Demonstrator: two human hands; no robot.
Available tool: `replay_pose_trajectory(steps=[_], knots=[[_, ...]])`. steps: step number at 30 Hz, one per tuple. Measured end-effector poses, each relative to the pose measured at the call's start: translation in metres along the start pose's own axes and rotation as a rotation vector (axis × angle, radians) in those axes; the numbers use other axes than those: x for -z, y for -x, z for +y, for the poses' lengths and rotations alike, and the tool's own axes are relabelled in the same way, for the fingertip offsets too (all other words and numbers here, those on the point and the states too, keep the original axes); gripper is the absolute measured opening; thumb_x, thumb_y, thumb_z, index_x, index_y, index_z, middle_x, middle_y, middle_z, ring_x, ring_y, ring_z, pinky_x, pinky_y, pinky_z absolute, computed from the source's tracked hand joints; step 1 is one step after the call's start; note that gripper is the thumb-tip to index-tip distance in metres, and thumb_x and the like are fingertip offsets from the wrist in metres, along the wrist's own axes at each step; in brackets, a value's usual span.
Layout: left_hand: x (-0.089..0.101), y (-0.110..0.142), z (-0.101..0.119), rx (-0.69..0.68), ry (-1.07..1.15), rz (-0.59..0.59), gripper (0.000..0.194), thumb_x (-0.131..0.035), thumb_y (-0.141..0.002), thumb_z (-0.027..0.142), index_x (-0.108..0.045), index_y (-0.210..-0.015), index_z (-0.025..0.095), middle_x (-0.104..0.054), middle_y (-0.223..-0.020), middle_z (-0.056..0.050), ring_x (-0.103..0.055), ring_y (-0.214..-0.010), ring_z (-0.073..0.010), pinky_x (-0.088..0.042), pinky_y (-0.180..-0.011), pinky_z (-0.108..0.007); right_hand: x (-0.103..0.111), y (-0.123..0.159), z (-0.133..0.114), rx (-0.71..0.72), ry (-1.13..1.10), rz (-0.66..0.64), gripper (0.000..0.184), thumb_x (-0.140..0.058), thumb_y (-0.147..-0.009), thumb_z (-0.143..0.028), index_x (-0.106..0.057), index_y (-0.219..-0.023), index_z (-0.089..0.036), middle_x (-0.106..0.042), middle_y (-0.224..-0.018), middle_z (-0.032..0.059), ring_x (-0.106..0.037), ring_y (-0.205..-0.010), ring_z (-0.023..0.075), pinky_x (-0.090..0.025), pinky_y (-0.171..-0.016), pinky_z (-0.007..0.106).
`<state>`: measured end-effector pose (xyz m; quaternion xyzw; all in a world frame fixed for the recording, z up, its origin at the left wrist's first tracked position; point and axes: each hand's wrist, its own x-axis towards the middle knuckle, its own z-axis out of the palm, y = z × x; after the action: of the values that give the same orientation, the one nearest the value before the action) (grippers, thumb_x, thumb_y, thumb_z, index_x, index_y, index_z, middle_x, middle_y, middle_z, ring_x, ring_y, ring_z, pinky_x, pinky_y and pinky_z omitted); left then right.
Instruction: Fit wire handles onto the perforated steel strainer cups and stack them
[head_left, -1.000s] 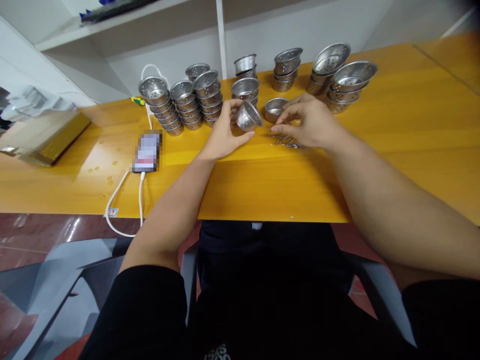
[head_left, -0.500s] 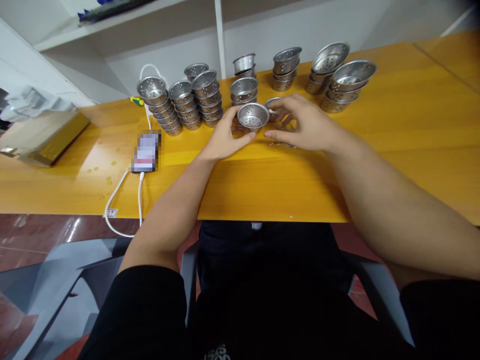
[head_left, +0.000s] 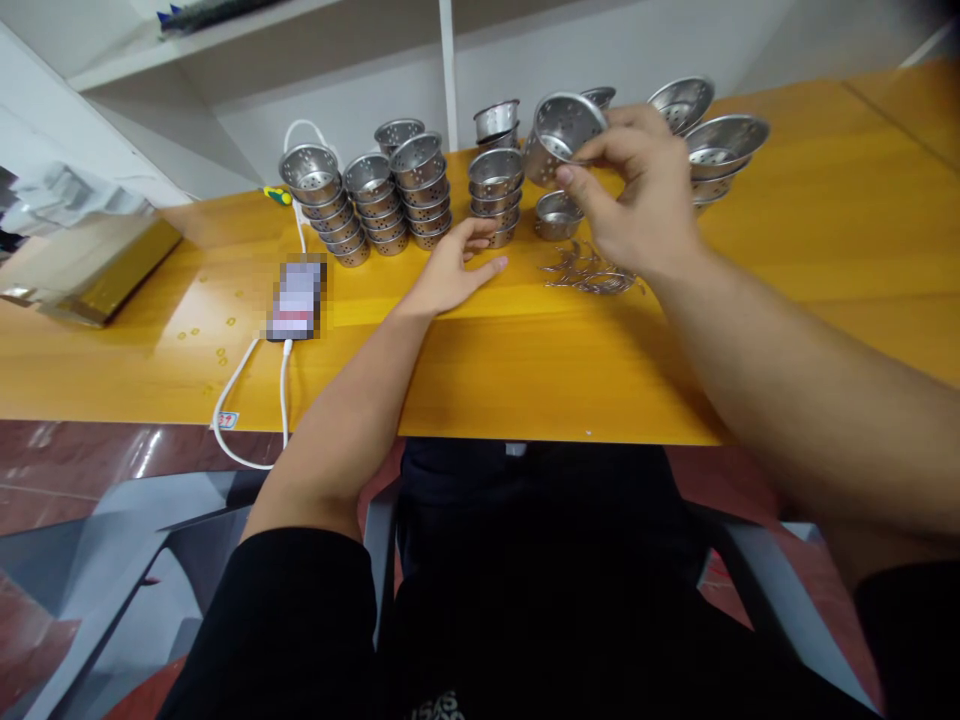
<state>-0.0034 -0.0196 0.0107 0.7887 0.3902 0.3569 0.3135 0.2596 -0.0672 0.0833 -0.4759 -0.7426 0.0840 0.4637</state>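
Note:
A perforated metal cup (head_left: 564,132) is raised and tilted in my right hand (head_left: 649,190), its rim pinched between thumb and fingers. My left hand (head_left: 454,268) rests on the table with thumb and fingers apart, holding nothing, its fingertips near the foot of a stack of such cups (head_left: 495,185). Below the raised cup, one single cup (head_left: 557,216) stands upright on the table. A loose heap of thin metal wire pieces (head_left: 592,272) lies just in front of it.
More cup stacks stand along the back, at left (head_left: 322,195) and at right (head_left: 724,150), partly behind my right hand. A phone (head_left: 296,300) with a white cable (head_left: 225,400) and a cardboard box (head_left: 112,270) lie on the yellow table (head_left: 510,380).
The cup has passed from my left hand to my right, which has lifted it up and back. My left hand has let go and stays low, and the wire heap has come into full view.

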Motion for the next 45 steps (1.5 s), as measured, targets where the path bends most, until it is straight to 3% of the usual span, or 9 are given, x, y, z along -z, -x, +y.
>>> replay_pose_trajectory(steps=[6,12,16,24,30,35,40,43,45], knots=[[-0.001,-0.001,-0.003,-0.023,-0.006,-0.011,0.046,-0.081,-0.100,0.024,-0.068,-0.142,0.012,-0.078,-0.150,-0.016,-0.077,-0.135,-0.0242,-0.061,-0.127,-0.039,-0.020,-0.038,-0.006,0.004,0.096,-0.101,0.009,-0.066,-0.113,-0.039,-0.075,-0.111,-0.038,-0.066,-0.152,0.0075,-0.059,-0.147,0.0247,-0.046,-0.133,0.043],[-0.003,-0.002,-0.006,-0.025,-0.005,-0.021,0.040,-0.078,-0.101,0.020,-0.070,-0.139,0.011,-0.078,-0.148,-0.017,-0.077,-0.135,-0.0250,-0.061,-0.128,-0.040,-0.044,-0.068,0.004,0.030,0.165,-0.223,0.006,-0.074,-0.112,-0.032,-0.080,-0.112,-0.030,-0.063,-0.145,0.0127,-0.060,-0.143,0.0299,-0.043,-0.136,0.049],[-0.004,-0.002,-0.005,-0.032,-0.004,-0.030,0.038,-0.079,-0.101,0.017,-0.071,-0.137,0.010,-0.078,-0.148,-0.017,-0.077,-0.135,-0.0238,-0.060,-0.129,-0.039,-0.048,-0.070,0.008,0.013,0.173,-0.275,0.007,-0.074,-0.113,-0.039,-0.079,-0.110,-0.035,-0.061,-0.149,0.0098,-0.059,-0.143,0.0304,-0.042,-0.137,0.050],[-0.005,0.001,0.000,-0.012,-0.038,-0.052,0.037,-0.077,-0.102,0.020,-0.069,-0.138,0.013,-0.077,-0.154,-0.016,-0.077,-0.140,-0.0259,-0.060,-0.131,-0.043,-0.044,-0.079,0.007,-0.033,0.206,-0.398,0.051,-0.058,-0.112,-0.081,-0.078,-0.117,-0.034,-0.059,-0.149,0.0114,-0.058,-0.129,0.0328,-0.043,-0.134,0.051],[-0.005,0.002,0.000,0.029,-0.065,-0.050,0.040,-0.077,-0.103,0.024,-0.068,-0.141,0.013,-0.077,-0.155,-0.017,-0.077,-0.141,-0.0264,-0.061,-0.131,-0.044,-0.061,-0.097,0.008,-0.069,0.246,-0.375,0.026,-0.064,-0.123,-0.046,-0.077,-0.131,-0.026,-0.060,-0.146,0.0123,-0.054,-0.131,0.0232,-0.040,-0.136,0.039],[-0.006,0.001,-0.003,0.054,-0.038,-0.061,0.039,-0.078,-0.102,0.021,-0.069,-0.139,0.014,-0.077,-0.154,-0.016,-0.076,-0.142,-0.0257,-0.059,-0.133,-0.043,-0.066,-0.115,-0.008,-0.092,0.267,-0.433,0.030,-0.070,-0.123,-0.034,-0.079,-0.145,-0.015,-0.064,-0.148,0.0139,-0.058,-0.121,0.0198,-0.044,-0.132,0.035],[-0.007,0.001,-0.005,0.039,-0.046,-0.074,0.040,-0.078,-0.103,0.021,-0.068,-0.141,0.011,-0.075,-0.154,-0.018,-0.076,-0.142,-0.0263,-0.058,-0.133,-0.043,-0.040,-0.126,-0.004,-0.161,0.203,-0.408,0.078,-0.072,-0.116,-0.020,-0.032,-0.182,-0.012,-0.067,-0.157,0.0201,-0.070,-0.101,0.0218,-0.062,-0.108,0.045],[-0.009,0.000,-0.005,0.033,-0.067,-0.085,0.042,-0.078,-0.104,0.020,-0.068,-0.144,0.010,-0.073,-0.155,-0.018,-0.075,-0.144,-0.0266,-0.057,-0.134,-0.042,-0.030,-0.133,0.014,-0.152,0.269,-0.273,0.070,-0.066,-0.115,-0.008,-0.036,-0.178,-0.004,-0.064,-0.161,0.0260,-0.073,-0.125,0.0271,-0.057,-0.118,0.043],[-0.010,-0.001,-0.006,0.021,-0.075,-0.090,0.044,-0.078,-0.104,0.019,-0.067,-0.145,0.008,-0.072,-0.156,-0.020,-0.074,-0.145,-0.0272,-0.057,-0.135,-0.041,-0.031,-0.137,0.024,-0.142,0.344,-0.286,0.068,-0.069,-0.115,-0.009,-0.043,-0.178,-0.004,-0.057,-0.169,0.0280,-0.068,-0.142,0.0287,-0.049,-0.125,0.038]])
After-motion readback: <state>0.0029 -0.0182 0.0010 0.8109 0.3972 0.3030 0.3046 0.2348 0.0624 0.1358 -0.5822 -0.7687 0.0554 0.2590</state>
